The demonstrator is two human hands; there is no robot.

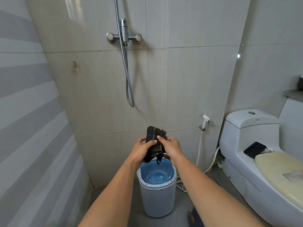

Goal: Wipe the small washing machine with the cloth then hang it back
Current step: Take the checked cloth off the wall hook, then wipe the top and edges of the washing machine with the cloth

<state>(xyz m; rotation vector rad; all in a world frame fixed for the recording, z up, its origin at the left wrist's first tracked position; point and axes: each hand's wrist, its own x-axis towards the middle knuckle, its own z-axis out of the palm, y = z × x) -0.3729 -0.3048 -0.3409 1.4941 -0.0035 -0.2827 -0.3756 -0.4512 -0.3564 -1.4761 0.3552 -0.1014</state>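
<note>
Soft, dimmish daylight, probably from upper left. Small glare spot on the right wall tile. Edges bow from the wide lens, overall slightly soft.

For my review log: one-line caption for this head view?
Both hands, left hand and right hand, hold a dark cloth above the open small washing machine beside the toilet.

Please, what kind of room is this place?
Most likely a home bathroom: a shower mixer with hose on the tiled wall, a white toilet, and a bidet sprayer beside it.
</note>
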